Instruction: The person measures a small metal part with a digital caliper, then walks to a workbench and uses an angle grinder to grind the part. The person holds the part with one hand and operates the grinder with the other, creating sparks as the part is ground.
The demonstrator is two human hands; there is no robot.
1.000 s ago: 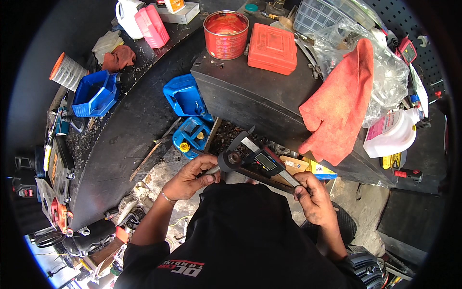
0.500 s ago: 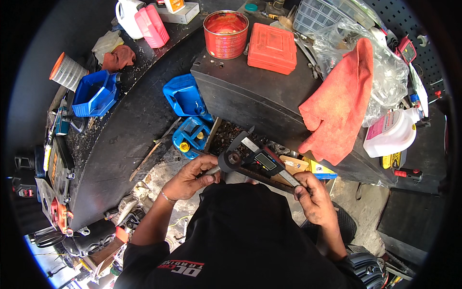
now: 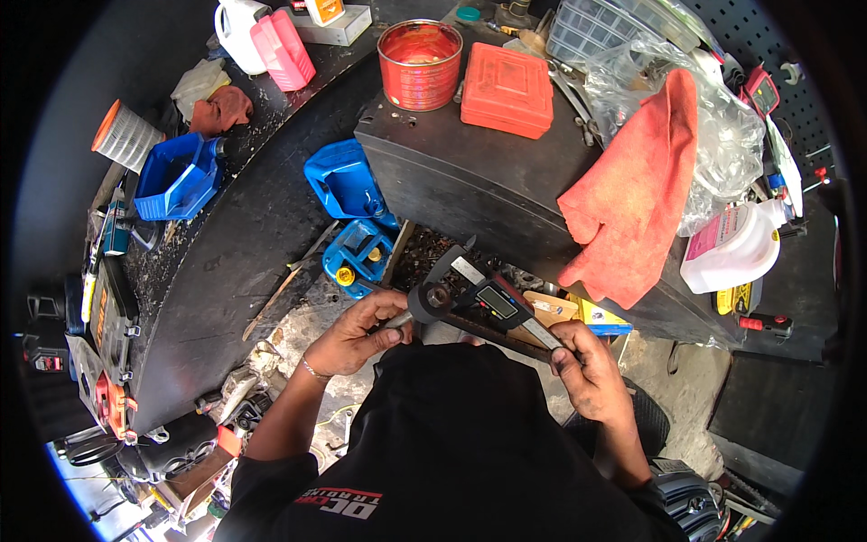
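Note:
My left hand (image 3: 355,339) is closed around the grey stub of a part with a dark ring-shaped end (image 3: 428,303); the rest of its shape is covered by my fingers. A digital caliper (image 3: 498,302) with a small screen slants across from that ring. My right hand (image 3: 589,372) grips the silver beam of the caliper at its lower right end. The dark jaws of the caliper lie at the ring's upper side, but whether they touch it I cannot tell. Both hands are held just in front of my black shirt.
Beyond my hands lies a tray of dark small parts (image 3: 432,246). Blue jugs (image 3: 348,185) stand left of it. On the dark bench are a red tin (image 3: 420,81), a red case (image 3: 508,90) and a red cloth (image 3: 637,194). A blue drain pan (image 3: 179,176) sits far left.

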